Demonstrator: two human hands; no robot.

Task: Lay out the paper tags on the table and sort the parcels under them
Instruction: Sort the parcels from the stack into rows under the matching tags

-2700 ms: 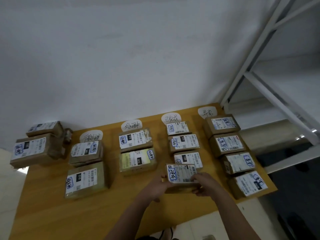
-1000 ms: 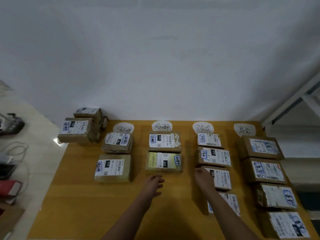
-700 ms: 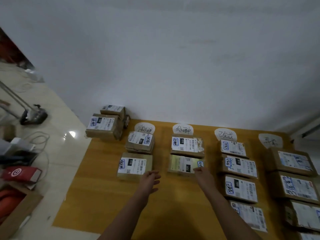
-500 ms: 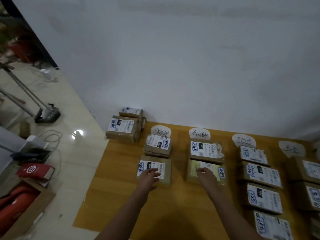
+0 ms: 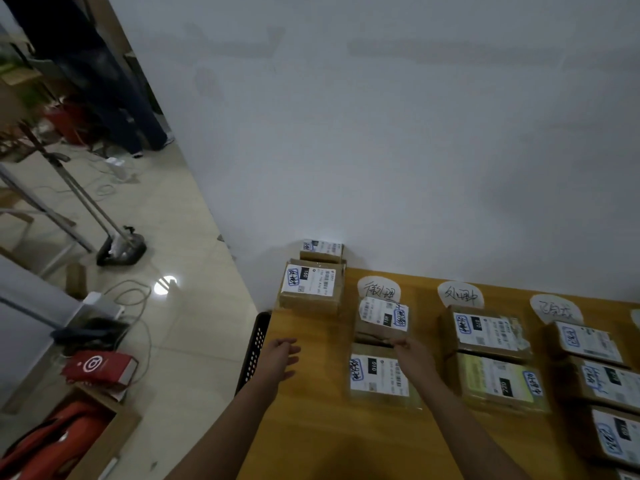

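Note:
Three round paper tags show along the back of the wooden table [image 5: 311, 431]: first tag [image 5: 379, 289], second tag [image 5: 460, 294], third tag [image 5: 556, 308]. Brown labelled parcels lie in columns under them. Under the first tag are a small parcel [image 5: 382, 318] and a larger parcel [image 5: 379, 375]. At the far left corner a large parcel [image 5: 311, 285] and a small one [image 5: 322, 249] sit under no tag. My left hand [image 5: 280, 358] hovers open over the table's left edge. My right hand [image 5: 412, 351] is over the first column, fingertips at the small parcel's near edge, holding nothing.
A black perforated panel [image 5: 256, 348] hangs at the table's left edge. The white wall stands right behind the tags. On the floor to the left are a red box [image 5: 100, 367], cables, a stand base [image 5: 121, 251] and a cardboard box [image 5: 69, 445].
Both hands let go of the parcel laid in the third column and swept left across the table. The view swung left too; the right column and shelf are out of sight.

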